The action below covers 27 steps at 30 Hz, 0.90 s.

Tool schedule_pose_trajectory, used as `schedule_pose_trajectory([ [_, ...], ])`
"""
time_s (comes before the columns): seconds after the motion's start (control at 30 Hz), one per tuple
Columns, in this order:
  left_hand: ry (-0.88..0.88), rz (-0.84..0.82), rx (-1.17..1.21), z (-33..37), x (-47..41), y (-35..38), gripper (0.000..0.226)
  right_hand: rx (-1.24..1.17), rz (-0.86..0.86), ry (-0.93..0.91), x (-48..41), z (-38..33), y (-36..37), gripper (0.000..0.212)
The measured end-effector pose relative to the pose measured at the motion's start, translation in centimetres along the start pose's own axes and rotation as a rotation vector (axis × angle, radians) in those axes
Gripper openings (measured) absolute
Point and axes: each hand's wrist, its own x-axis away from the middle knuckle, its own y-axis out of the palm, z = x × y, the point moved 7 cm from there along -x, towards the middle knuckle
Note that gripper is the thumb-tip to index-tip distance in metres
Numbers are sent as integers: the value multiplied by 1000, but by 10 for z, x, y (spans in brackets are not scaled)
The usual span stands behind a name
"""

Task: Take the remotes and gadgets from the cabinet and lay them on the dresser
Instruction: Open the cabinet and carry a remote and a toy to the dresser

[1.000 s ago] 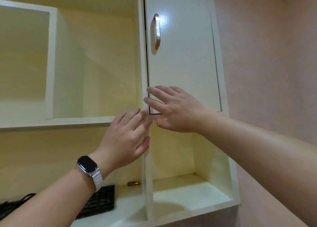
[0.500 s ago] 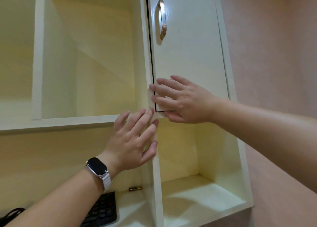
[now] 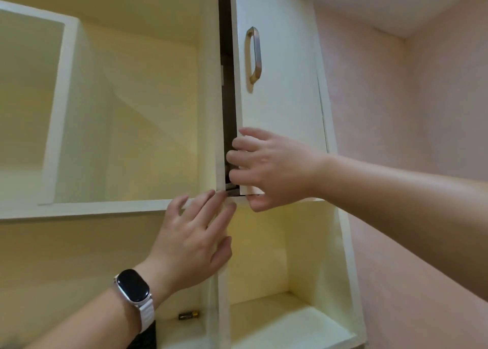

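The cabinet (image 3: pixel 111 116) is cream-white, with open compartments and one door (image 3: pixel 280 92) at the upper right. The door has a metal handle (image 3: pixel 254 55) and stands a little open, so a dark gap shows along its left edge. The right hand (image 3: pixel 272 169) grips the lower left corner of the door, fingers curled around its edge.

Right hand (image 3: pixel 274 169) on cabinet door (image 3: pixel 280 90) edge

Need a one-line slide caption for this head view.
Right hand pulls the cabinet door ajar by its lower corner; left hand open below.
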Motion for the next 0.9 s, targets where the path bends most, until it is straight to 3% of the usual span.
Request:
schedule_pose_trajectory([
  [0.2, 108, -65, 29, 28, -29, 1, 49, -48, 114, 73, 33, 9, -44, 31],
  [0.37, 121, -141, 18, 36, -40, 16, 48, -82, 165, 109, 62, 16, -69, 21],
  [0.57, 108, -121, 40, 36, -41, 18, 47, -39, 207, 174, 111, 30, -92, 18],
  [0.9, 69, -109, 52, 39, -43, 17, 53, 86, 102, 293, 196, 56, -90, 22],
])
